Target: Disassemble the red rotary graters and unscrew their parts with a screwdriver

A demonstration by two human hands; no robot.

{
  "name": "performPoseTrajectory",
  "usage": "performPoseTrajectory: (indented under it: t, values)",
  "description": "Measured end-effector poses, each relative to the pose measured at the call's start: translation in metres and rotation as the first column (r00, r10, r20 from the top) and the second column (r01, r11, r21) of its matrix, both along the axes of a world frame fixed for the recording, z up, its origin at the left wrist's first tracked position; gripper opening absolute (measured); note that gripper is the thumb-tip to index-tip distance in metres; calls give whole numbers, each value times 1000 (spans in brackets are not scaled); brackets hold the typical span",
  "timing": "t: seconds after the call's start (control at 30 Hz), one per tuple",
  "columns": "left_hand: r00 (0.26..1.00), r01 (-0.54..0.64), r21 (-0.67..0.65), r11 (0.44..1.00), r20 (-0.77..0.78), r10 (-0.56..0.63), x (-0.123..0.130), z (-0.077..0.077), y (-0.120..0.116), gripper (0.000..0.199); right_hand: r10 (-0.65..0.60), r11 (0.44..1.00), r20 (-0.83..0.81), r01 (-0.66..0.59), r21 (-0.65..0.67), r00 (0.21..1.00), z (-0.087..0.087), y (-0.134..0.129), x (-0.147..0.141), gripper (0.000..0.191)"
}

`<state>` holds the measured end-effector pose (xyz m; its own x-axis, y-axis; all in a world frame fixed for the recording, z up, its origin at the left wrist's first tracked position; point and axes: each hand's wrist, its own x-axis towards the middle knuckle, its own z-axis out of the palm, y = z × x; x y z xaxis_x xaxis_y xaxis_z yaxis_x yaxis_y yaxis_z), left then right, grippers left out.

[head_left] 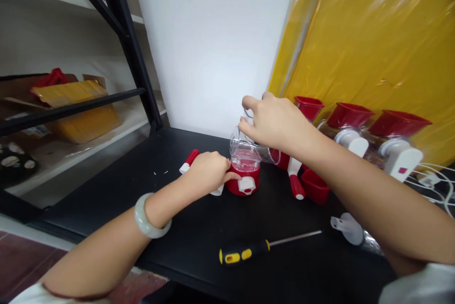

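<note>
While the red base (pixel 233 185) is gripped on its left side by the left hand (pixel 210 170), the clear body (pixel 254 152) above is held by the right hand (pixel 275 121).

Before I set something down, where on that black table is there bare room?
The widest bare patch of black table lies left, between the shelf frame and the left hand, save for tiny white bits. A narrower strip separates the red base and the screwdriver. The right is crowded: red hoppers, a red bin, a crank handle.
</note>
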<state>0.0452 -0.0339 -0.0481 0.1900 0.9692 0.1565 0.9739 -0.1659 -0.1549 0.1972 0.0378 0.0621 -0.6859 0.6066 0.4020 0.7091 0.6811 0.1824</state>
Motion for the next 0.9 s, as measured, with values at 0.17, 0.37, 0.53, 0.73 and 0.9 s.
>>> performPoseTrajectory:
  t: [0.17,0.37,0.53,0.73,0.9]
  values:
    - [1000,1,-9,1000,4,-1,0,1,0,59,47,998,23,-47,-32,999,2,5,2,44]
    - [1000,-10,-11,1000,15,11,2,2,-2,58,235,965,33,-229,-129,971,6,23,12,45]
    - [999,-35,-9,999,9,35,3,0,-3,58,416,874,-26,-407,-264,909,11,40,22,48]
    - [1000,-30,14,999,2,30,1,-4,-2,59,489,794,-78,-481,-372,869,21,46,28,52]
    - [999,-52,5,999,-7,52,2,-5,-3,59,468,772,-119,-471,-428,876,26,48,32,52]
